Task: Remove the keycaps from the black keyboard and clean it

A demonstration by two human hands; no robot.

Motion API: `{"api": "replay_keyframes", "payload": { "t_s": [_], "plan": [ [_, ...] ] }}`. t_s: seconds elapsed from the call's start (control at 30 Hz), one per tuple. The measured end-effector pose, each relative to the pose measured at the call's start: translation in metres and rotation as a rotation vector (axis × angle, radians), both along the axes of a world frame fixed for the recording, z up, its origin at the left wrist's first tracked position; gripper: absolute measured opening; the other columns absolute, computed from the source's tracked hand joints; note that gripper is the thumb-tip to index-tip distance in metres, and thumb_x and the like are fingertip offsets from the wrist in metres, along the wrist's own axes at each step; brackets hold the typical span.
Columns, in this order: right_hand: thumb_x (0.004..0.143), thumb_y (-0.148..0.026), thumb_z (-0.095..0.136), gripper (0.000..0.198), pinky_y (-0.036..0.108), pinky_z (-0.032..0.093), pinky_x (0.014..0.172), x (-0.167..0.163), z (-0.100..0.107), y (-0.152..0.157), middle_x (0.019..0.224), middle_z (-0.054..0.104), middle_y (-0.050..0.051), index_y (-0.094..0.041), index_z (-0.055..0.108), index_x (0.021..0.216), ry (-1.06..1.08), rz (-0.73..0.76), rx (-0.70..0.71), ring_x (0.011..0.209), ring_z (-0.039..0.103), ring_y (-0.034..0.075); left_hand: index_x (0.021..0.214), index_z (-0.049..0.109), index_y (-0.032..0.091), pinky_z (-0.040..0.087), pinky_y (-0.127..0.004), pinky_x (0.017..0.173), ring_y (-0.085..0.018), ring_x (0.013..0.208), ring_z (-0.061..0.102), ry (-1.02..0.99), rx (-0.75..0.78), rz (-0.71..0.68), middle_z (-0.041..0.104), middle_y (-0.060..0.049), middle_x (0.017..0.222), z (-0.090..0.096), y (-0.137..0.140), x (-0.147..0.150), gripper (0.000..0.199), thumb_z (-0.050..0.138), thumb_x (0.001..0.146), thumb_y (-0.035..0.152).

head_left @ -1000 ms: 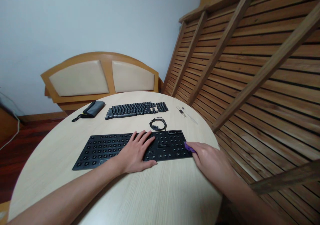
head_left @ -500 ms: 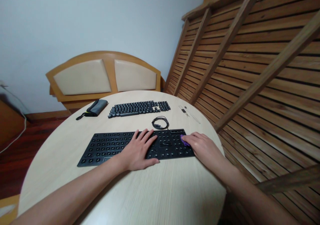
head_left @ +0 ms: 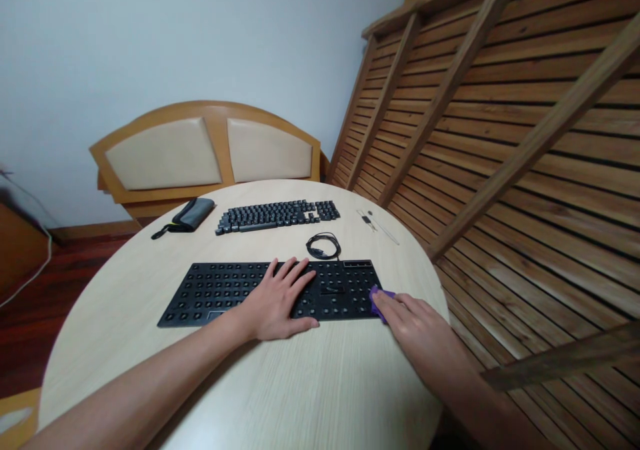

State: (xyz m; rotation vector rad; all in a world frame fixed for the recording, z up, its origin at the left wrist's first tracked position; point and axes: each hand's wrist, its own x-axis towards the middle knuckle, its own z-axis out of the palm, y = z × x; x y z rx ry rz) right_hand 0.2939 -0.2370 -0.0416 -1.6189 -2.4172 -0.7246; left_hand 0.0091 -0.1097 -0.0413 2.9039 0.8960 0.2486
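A black keyboard base (head_left: 215, 283) with its keycaps off lies across the table in front of me. My left hand (head_left: 283, 300) rests flat on its middle, fingers spread and thumb over the near edge. At the base's right end, my right hand (head_left: 413, 313) pinches a purple cloth (head_left: 381, 301) against the edge; part of the cloth is hidden under the fingers. The coiled black cable (head_left: 324, 245) lies just behind the base. Farther back, loose black keycaps (head_left: 275, 215) are laid out in keyboard order, with a gap toward their right side.
On the round wooden table (head_left: 320, 390), a grey and black pouch (head_left: 193, 215) lies at the back left. A small wire tool (head_left: 367, 221) and a thin white stick (head_left: 387, 231) lie at the back right. Wooden slats (head_left: 500, 170) lean close along the right side.
My right hand has slid toward me and to the right with the purple cloth, to the base's right edge. The base has shifted slightly; my left hand stays in place.
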Motion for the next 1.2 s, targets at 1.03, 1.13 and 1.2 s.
{"api": "replay_keyframes", "payload": {
  "t_s": [1.03,1.13,1.2],
  "plan": [
    [0.096,-0.006,0.044,0.033,0.030,0.051,0.077,-0.032,-0.011,-0.018,0.110,0.076,0.005,-0.017,0.070,0.114,0.258,0.068,0.175,0.089,0.068,0.018,0.152,0.034,0.018,0.014,-0.068,0.118,-0.042,0.148,0.023,0.021,-0.012,0.027,0.025,-0.016,0.163,0.004,-0.002,0.002,0.092,0.042,0.085,0.081],
    [0.096,-0.004,0.042,0.035,0.031,0.048,0.074,-0.040,-0.013,-0.012,0.107,0.076,0.005,-0.017,0.071,0.111,0.272,0.059,0.185,0.087,0.067,0.019,0.152,0.034,0.018,0.014,-0.068,0.118,-0.041,0.149,0.023,0.024,-0.010,0.029,0.026,-0.016,0.163,0.005,-0.003,0.003,0.092,0.041,0.085,0.081],
    [0.095,-0.002,0.040,0.036,0.032,0.047,0.073,-0.044,-0.017,-0.009,0.105,0.077,0.004,-0.017,0.071,0.109,0.279,0.066,0.179,0.084,0.067,0.018,0.152,0.035,0.018,0.014,-0.068,0.118,-0.041,0.149,0.023,0.019,-0.008,0.030,0.026,-0.016,0.162,0.005,-0.003,0.003,0.092,0.041,0.085,0.081]
  ]
}}
